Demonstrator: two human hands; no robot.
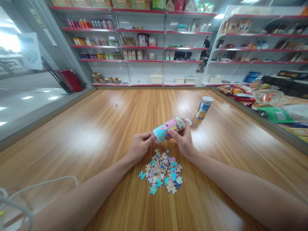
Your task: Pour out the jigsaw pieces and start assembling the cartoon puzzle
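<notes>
A printed cylindrical can (167, 129), pink and turquoise with cartoon figures, is tilted in the air above the table. My right hand (184, 139) wraps its upper right end, thumb across the printed side. At the lower left end, which is clear or uncovered, my left hand (141, 146) has its fingers closed against the rim; some fingertips are hidden there. Just beneath lies a loose heap of jigsaw pieces (163, 170), some coloured, some plain beige backs. A round white lid (189, 122) shows partly behind my right hand.
Farther right, a blue and yellow can with a silver lid (204, 108) stands upright on the wooden table (108, 192). A tiny object (116, 105) lies far left. White cables (43, 183) cross the lower left. Snack bags (274, 102) border the right edge; stocked shelves (141, 46) stand behind.
</notes>
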